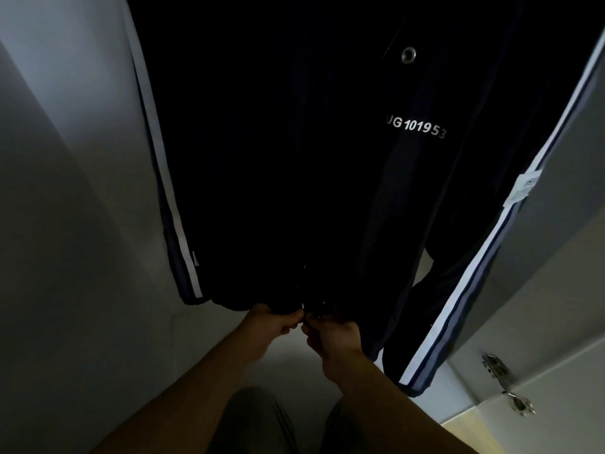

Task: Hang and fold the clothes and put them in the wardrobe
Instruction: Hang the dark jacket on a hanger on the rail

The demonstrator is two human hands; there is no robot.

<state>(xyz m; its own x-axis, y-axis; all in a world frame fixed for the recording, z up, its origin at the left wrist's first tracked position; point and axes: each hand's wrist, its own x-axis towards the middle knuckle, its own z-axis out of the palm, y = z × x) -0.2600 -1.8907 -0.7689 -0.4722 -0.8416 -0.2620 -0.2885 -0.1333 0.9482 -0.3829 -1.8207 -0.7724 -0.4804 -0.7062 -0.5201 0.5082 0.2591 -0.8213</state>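
A dark navy track jacket (294, 158) hangs in front of me and fills most of the view. It has white and grey stripes down both sleeves and white lettering on the chest. My left hand (271, 322) pinches the bottom hem just left of the front opening. My right hand (330, 335) pinches the hem just right of it, at the bottom of the zip. The two hands almost touch. What the jacket hangs from is out of view above.
A pale wall (65, 224) runs along the left. A grey door (556, 257) with a metal handle (507, 385) stands at the right, close to the jacket's right sleeve. My legs show at the bottom edge.
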